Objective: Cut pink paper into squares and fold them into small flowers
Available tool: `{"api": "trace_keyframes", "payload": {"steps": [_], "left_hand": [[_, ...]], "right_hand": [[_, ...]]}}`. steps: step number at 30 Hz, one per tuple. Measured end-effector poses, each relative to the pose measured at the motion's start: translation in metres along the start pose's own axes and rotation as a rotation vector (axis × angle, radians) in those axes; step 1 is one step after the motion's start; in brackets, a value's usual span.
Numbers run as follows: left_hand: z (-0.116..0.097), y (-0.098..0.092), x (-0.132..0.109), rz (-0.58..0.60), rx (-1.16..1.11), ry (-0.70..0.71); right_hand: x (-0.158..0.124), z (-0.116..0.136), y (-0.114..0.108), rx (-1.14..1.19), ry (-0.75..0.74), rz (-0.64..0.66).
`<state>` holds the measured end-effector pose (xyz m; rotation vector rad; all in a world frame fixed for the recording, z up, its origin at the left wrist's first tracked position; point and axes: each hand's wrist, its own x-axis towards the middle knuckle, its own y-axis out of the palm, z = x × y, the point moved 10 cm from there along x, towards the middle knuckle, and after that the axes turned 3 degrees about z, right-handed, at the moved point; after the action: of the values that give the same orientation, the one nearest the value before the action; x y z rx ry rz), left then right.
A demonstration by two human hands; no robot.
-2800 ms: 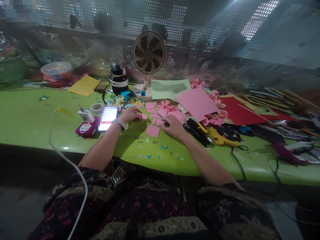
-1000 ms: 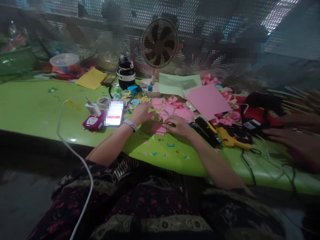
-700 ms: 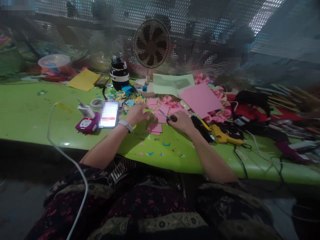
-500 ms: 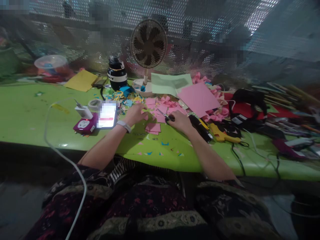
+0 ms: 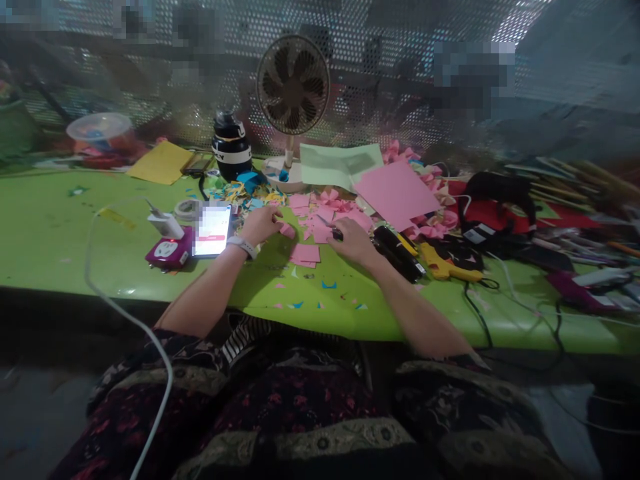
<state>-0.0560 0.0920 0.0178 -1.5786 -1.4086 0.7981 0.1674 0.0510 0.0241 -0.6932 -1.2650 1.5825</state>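
My right hand (image 5: pixel 353 241) is closed round the dark handle of a pair of scissors (image 5: pixel 324 219). The blades point away to the upper left, over loose pink paper. My left hand (image 5: pixel 261 225) has its fingers bent together at a small pink paper piece (image 5: pixel 287 230); the exact grip is hard to see. Between the hands, nearer to me, lies a small stack of pink paper squares (image 5: pixel 305 254). More pink squares (image 5: pixel 300 203) are scattered just beyond.
A phone (image 5: pixel 213 230) and a purple power adapter (image 5: pixel 170 248) lie left. Behind stand a dark bottle (image 5: pixel 233 150) and a fan (image 5: pixel 293 85). Large pink paper (image 5: pixel 397 193) lies far right of centre. Nearer are a black cylinder (image 5: pixel 399 255) and a yellow glue gun (image 5: pixel 445 263).
My left hand has drawn back a little to the left, and its fingers have curled. My right hand, with the scissors, has shifted slightly left. The view has moved a little.
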Motion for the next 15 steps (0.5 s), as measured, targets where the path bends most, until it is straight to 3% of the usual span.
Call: {"api": "trace_keyframes", "payload": {"steps": [9, 15], "left_hand": [[0.004, -0.001, -0.003, 0.016, 0.021, -0.070], [0.005, -0.003, -0.004, 0.008, 0.031, -0.103]], "right_hand": [[0.005, -0.004, 0.017, 0.056, -0.035, 0.072], [0.007, -0.010, 0.018, 0.096, 0.002, 0.035]]}}
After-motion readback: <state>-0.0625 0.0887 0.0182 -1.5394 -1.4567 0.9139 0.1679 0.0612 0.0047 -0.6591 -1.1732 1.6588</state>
